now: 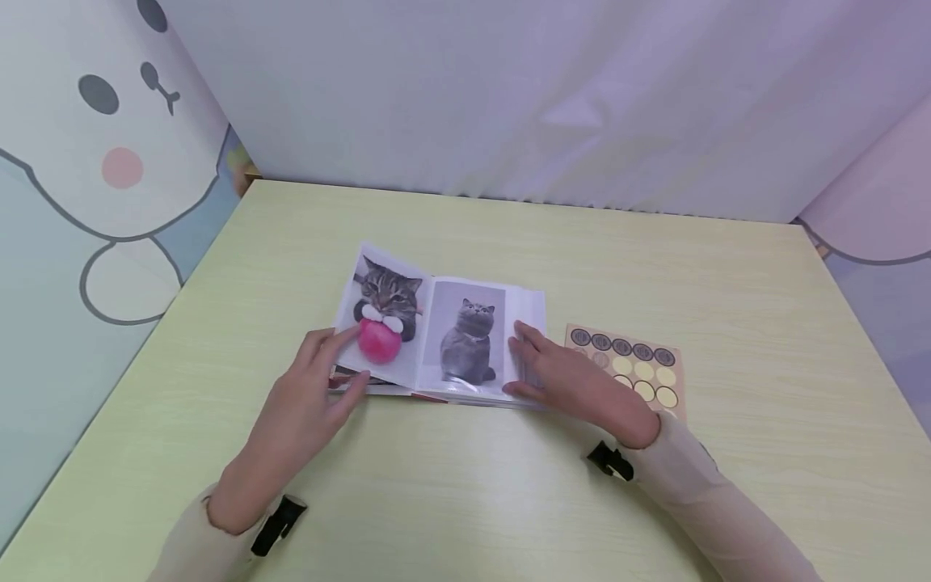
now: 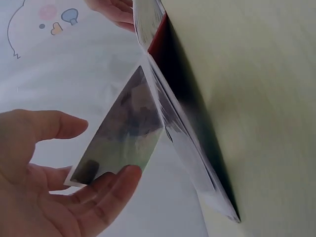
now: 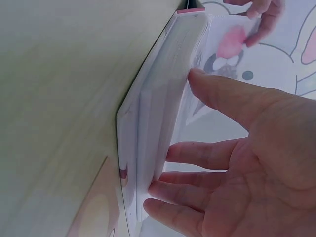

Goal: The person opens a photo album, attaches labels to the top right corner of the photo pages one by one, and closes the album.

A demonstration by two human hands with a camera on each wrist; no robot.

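Observation:
A photo album [image 1: 429, 323] lies spread on the table, with a cat picture on each visible page. Its left page [image 1: 389, 295] stands partly raised; in the left wrist view the page's underside [image 2: 128, 128] bears another blurred photo. My left hand [image 1: 298, 404] is at this page's outer edge, fingers touching it and lightly bent, thumb apart from it. Along the right edge of the album's page stack [image 3: 168, 94], my right hand [image 1: 575, 381] rests with spread fingers. The fingertips and thumb touch the stack's edge there.
A brown sheet with rows of dark and yellow coin-like circles [image 1: 643, 370] lies right of the album, partly under my right forearm. The pale wooden table [image 1: 465, 485] reaches back to a white curtain [image 1: 465, 105]. Cartoon-printed panels [image 1: 51, 267] flank it.

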